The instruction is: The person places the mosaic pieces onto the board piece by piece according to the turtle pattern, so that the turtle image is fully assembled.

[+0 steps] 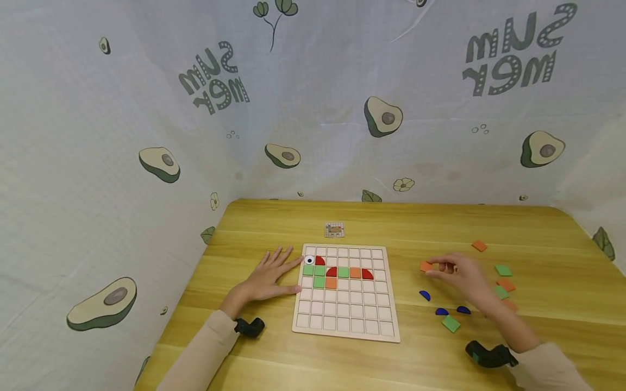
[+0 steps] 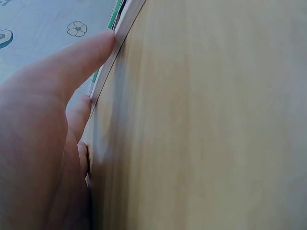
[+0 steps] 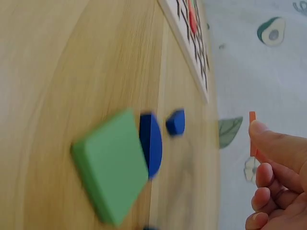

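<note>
A wooden grid board (image 1: 346, 309) lies on the table with square cells, some filled by green, orange and red pieces and a round eye piece (image 1: 309, 260) at its upper left. Spread out flat, my left hand (image 1: 266, 278) touches the board's left edge with thumb and index fingertip; the left wrist view shows these fingertips against the rim. To the right of the board, my right hand (image 1: 458, 274) pinches an orange square tile (image 3: 252, 134) between thumb and index finger, held above the table. Its other fingers are curled.
Blue half-round pieces (image 1: 424, 295) and a green square tile (image 1: 451, 324) lie below my right hand. Further right are more green and orange tiles (image 1: 506, 284), with an orange one (image 1: 479, 246) farther back. A small pattern card (image 1: 335, 229) lies behind the board.
</note>
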The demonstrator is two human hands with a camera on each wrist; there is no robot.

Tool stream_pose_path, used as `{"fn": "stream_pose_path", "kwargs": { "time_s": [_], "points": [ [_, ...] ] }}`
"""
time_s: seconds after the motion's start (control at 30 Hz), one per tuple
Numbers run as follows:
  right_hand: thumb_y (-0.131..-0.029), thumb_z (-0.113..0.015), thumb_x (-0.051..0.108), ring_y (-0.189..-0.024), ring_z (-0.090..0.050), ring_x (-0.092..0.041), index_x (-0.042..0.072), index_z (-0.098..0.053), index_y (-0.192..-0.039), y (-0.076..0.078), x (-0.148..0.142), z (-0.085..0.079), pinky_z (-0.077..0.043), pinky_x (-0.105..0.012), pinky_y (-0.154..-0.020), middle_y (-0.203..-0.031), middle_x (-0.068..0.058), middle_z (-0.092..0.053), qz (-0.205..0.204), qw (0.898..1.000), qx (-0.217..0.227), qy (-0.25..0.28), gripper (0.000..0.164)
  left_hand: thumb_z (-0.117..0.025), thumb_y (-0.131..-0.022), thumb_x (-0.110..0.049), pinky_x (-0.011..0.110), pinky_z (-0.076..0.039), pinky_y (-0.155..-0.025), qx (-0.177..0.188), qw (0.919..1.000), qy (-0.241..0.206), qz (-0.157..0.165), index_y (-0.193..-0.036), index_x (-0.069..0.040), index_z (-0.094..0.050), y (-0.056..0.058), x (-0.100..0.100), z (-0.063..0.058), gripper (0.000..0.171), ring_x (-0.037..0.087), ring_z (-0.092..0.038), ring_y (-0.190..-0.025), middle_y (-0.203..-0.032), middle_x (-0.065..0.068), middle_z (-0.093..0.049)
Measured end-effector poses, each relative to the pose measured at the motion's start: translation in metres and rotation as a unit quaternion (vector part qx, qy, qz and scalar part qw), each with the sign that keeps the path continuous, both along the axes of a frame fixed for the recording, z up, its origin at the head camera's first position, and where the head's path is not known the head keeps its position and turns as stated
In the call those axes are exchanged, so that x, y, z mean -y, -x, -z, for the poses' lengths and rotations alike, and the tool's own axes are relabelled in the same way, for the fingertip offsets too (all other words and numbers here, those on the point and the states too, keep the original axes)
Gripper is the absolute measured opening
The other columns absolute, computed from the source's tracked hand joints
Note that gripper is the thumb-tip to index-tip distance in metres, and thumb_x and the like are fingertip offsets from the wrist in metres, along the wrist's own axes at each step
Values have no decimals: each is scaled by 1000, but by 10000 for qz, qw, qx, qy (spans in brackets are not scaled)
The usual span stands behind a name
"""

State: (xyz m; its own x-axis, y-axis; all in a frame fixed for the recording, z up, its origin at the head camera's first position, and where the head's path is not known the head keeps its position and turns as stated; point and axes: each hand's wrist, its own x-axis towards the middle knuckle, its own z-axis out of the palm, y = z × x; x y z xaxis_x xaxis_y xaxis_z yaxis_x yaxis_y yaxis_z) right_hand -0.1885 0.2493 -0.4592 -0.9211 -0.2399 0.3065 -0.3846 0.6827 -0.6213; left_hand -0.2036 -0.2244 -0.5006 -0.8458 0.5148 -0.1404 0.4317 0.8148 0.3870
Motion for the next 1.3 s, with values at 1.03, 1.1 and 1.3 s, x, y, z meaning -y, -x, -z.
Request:
{"fn": "stream_pose_path", "kwargs": {
  "time_s": [1.03,1.1,1.3],
  "points": [
    [-81,-81,1,-68,-41,-15,-7,-74,-99,6,127,8,-32,-24,-56,-76,-4,-52,-1197,9815,1184,914,21,-50,-93,-69,54,6,-118,67,10000,-47,46,-160,-33,-20,3,-2,-5,82,30,7,-151,-167,6,0],
    [-81,-81,2,-68,-41,-15,-6,-74,-98,6,134,10,-33,-23,-56,-75,-4,-52,-1202,9802,1268,936,21,-50,-93,-69,54,6,-118,62,10000,-49,28,-160,-33,-20,3,-2,-5,82,30,7,-151,-167,6,-1],
    [-81,-82,4,-68,-43,-14,-4,-75,-96,5,151,17,-34,-22,-58,-74,-1,-52,-1104,9816,1342,796,18,-49,-93,-70,53,6,-119,72,10000,20,-13,-160,-34,-18,2,-1,-4,83,28,8,-151,-167,5,1]
  ]
}}
